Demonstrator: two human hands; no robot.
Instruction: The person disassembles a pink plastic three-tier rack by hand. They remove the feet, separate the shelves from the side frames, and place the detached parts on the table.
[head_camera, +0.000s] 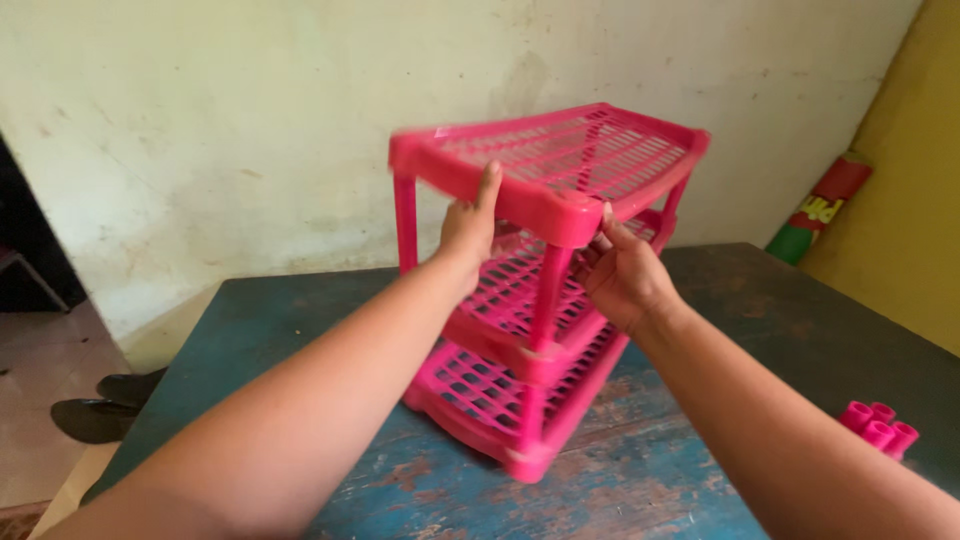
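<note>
A pink plastic rack (545, 300) with three slatted shelves stands on a worn blue-green table (700, 460). My left hand (470, 225) grips the front edge of the top shelf (560, 160), thumb up against its rim. My right hand (622, 272) holds the front corner post just under that top shelf. The top shelf looks slightly blurred and tilted.
Several short pink plastic tubes (880, 425) lie at the table's right edge. A rolled red and green mat (820, 208) leans in the right corner by a yellow wall. A pair of dark shoes (105, 405) rests on the floor to the left. A pale wall stands behind the table.
</note>
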